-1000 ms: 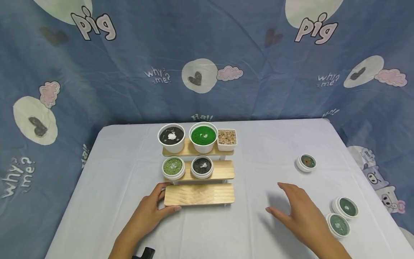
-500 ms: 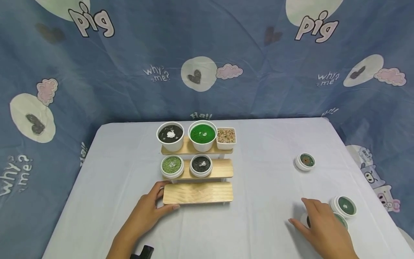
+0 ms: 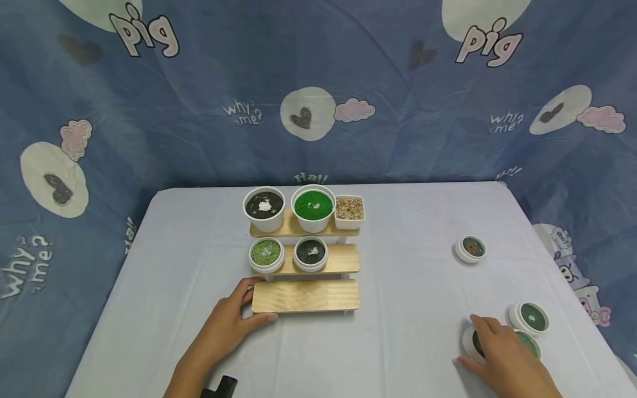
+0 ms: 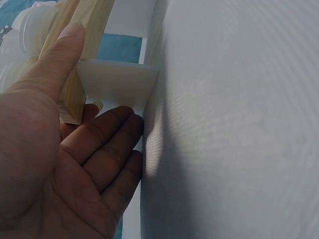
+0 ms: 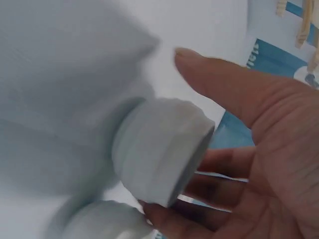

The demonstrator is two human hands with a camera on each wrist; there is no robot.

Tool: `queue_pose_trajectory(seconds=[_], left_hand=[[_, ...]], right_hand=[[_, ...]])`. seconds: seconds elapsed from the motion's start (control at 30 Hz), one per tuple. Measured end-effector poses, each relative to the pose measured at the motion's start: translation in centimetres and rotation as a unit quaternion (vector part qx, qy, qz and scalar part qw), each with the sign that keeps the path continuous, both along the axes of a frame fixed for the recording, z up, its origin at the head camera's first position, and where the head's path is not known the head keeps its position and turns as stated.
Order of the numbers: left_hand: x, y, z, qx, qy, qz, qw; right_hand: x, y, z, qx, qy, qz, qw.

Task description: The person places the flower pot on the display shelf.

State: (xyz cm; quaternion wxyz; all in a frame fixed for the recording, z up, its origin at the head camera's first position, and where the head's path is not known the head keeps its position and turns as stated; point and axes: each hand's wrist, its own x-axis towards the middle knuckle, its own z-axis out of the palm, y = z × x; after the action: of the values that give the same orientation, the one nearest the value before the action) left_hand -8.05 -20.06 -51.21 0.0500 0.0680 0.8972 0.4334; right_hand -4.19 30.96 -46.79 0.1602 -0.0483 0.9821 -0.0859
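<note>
My left hand (image 3: 226, 326) pinches the left end of the lowest step of a three-tier wooden stand (image 3: 306, 296). In the left wrist view its thumb lies on the front of the wood and the index finger goes behind it. My right hand (image 3: 510, 356) reaches over a small white round tub (image 3: 470, 344) with dark contents, partly covering it. In the right wrist view the fingers pass behind this tub (image 5: 159, 144), while the thumb stands apart from it. Beside that hand sit two more white tubs: a green-filled one (image 3: 534, 318) and a partly hidden one (image 3: 530, 341).
On the stand's top step are a dark-filled cup (image 3: 264, 207), a green-filled cup (image 3: 313, 207) and a square dish of flakes (image 3: 349, 211). The middle step holds two tubs (image 3: 266, 254). Another tub (image 3: 470, 249) stands farther right; a black object (image 3: 220, 387) lies at the front.
My right hand has moved right and toward the front edge, from bare tablecloth to over the dark-filled tub. The left hand keeps its hold on the stand.
</note>
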Motion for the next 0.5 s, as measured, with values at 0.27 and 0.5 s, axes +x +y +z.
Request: queue_pose_trajectory(seconds=[0.27, 0.5], left_hand=[[0.03, 0.09, 0.07, -0.004, 0.005, -0.003, 1.0000], [-0.05, 0.01, -0.12, -0.002, 0.006, -0.003, 1.0000]], right_hand=[[0.15, 0.54, -0.39, -0.013, -0.026, 0.029, 0.999], [-0.18, 0.09, -0.70, 0.000, -0.055, 0.003, 0.998]])
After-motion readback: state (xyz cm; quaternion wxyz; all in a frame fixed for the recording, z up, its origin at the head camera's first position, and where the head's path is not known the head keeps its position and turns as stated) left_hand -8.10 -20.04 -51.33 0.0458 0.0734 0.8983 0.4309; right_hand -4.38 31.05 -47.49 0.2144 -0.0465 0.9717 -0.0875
